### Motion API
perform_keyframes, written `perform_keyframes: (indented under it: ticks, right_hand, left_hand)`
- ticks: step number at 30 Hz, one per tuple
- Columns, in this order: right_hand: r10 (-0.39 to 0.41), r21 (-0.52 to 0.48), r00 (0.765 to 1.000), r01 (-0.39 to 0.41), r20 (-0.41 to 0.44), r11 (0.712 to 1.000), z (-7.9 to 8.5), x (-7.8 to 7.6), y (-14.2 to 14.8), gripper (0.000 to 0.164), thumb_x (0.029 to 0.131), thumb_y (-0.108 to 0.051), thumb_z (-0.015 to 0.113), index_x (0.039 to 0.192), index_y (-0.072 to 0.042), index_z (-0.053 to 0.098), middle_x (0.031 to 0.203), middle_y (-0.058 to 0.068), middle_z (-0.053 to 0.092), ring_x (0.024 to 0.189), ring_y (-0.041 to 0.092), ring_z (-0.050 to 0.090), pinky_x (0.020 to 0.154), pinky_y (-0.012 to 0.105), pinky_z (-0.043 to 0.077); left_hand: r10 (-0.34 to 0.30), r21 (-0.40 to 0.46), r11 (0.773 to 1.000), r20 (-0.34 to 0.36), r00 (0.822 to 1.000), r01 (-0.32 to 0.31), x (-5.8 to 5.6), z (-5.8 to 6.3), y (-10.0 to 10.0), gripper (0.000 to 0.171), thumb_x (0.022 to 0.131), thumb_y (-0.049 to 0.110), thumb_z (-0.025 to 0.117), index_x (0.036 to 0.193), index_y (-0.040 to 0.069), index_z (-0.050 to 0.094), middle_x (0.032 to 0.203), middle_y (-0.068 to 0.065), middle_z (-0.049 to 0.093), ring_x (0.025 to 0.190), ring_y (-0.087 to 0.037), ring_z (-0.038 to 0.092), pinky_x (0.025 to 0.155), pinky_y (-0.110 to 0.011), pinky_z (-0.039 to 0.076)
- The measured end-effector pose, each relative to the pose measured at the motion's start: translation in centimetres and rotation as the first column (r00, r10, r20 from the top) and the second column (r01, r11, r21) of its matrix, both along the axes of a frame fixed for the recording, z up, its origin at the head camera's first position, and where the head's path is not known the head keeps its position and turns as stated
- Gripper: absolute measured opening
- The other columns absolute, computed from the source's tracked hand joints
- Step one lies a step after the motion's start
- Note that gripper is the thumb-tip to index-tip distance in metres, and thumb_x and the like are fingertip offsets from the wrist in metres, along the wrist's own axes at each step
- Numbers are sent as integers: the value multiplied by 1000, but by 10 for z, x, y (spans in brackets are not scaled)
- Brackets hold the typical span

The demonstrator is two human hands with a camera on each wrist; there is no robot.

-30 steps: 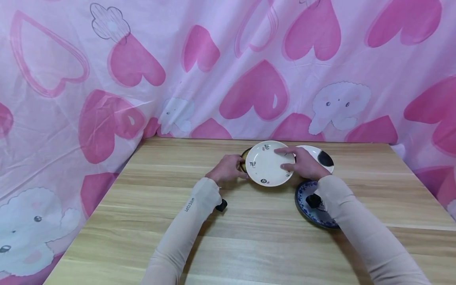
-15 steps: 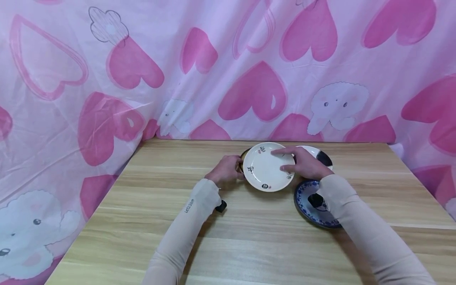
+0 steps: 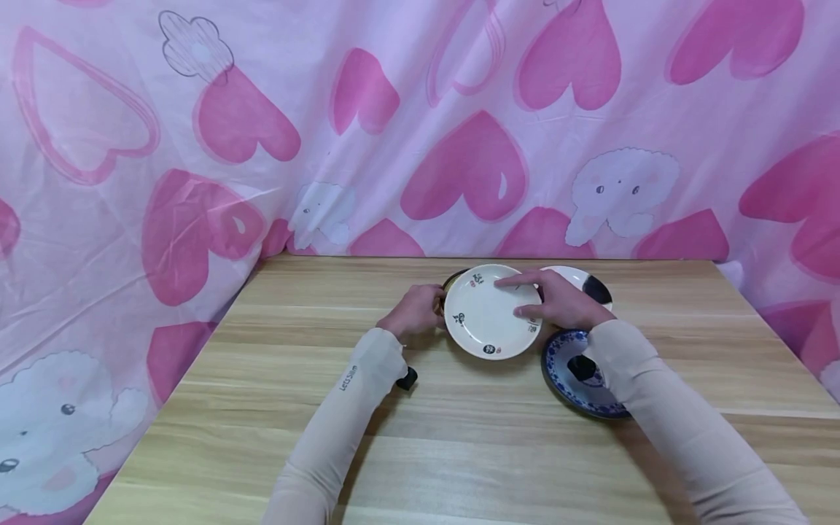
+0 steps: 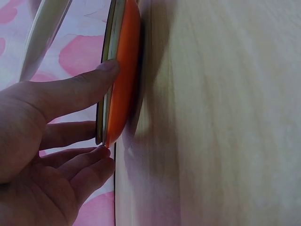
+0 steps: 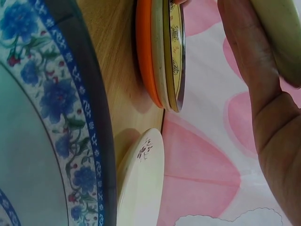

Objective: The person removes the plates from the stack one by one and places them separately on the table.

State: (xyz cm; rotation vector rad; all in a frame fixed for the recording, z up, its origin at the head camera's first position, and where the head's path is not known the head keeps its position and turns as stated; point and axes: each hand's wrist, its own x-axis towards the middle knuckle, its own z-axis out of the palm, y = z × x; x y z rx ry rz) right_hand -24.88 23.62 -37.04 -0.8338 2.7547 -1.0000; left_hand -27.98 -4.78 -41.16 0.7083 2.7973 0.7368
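Note:
My right hand (image 3: 567,305) grips a cream plate (image 3: 488,321) with small dark prints by its right side, thumb and forefinger over its face. The plate is raised and overlaps a stack of plates (image 3: 450,280) in the head view. That stack shows an orange plate (image 4: 127,70) at the bottom, a pale one in between and a yellow patterned plate (image 5: 176,42) on top. At its left edge my left hand (image 3: 413,312) holds the stack, thumb (image 4: 84,89) on one part of the rim and fingers on another.
A blue-flowered plate (image 3: 556,375) lies under my right forearm. Behind my right hand is a white plate (image 3: 569,277) with a dark patch (image 3: 597,290). A pink heart-print curtain (image 3: 367,168) hangs at the back edge of the wooden table (image 3: 459,452).
The cream plate in my right hand has shifted slightly left and toward me, covering more of the stack in the head view. My left hand stays at the stack's edge.

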Motion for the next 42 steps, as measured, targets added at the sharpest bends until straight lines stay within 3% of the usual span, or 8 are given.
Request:
perform_keyframes:
  ticks: [4,11,20,25,30,35,42]
  right_hand:
    - [15,0,1000,-15,8,1000,0,1,0,55,85,-7,78,137,-19,63,146,11,59,138,33,51,115,54,41]
    - [43,0,999,-43,34,999,2,4,1,55,84,-8,79,136,-19,64,145,10,59,139,32,50,113,52,42]
    - [78,15,995,-79,54,997,0,7,1,53,84,-11,80,134,-22,66,139,8,63,128,28,56,102,30,49]
    - [86,4,993,-87,80,996,-2,8,1,54,84,-10,80,134,-22,65,140,9,63,129,28,57,102,25,48]
    - [94,4,990,-95,106,995,-6,10,0,55,83,-6,80,134,-21,66,138,11,64,122,26,59,93,19,49]
    - [132,-6,983,-132,124,991,-9,10,0,53,84,-6,79,133,-21,66,140,11,63,126,28,57,95,19,50]
    - [194,27,972,-199,133,980,-11,9,-5,52,83,-4,79,131,-22,68,139,6,65,131,26,56,100,23,51]
  left_hand:
    - [13,19,1000,30,999,-14,0,0,-1,49,79,16,85,124,7,68,116,-4,68,108,-23,61,104,-38,51]
    - [42,52,998,75,996,-46,2,4,-3,59,80,16,84,134,8,63,136,-7,63,128,-29,56,117,-42,42]
    - [59,56,996,117,991,-66,3,3,-3,60,81,12,82,137,9,61,149,-9,54,138,-32,49,122,-46,35]
    - [63,72,995,136,989,-74,3,3,-2,61,82,12,82,138,8,59,151,-10,52,134,-30,52,120,-44,39]
    - [51,69,996,119,992,-59,2,3,-1,63,82,15,82,139,6,58,152,-11,51,131,-29,53,118,-42,41]
    - [48,67,996,119,992,-56,2,3,-1,64,83,15,81,140,5,56,155,-12,47,132,-29,52,119,-41,41]
    - [30,37,999,84,996,-33,1,3,-1,63,84,17,80,141,6,56,152,-13,51,120,-26,57,113,-38,46]
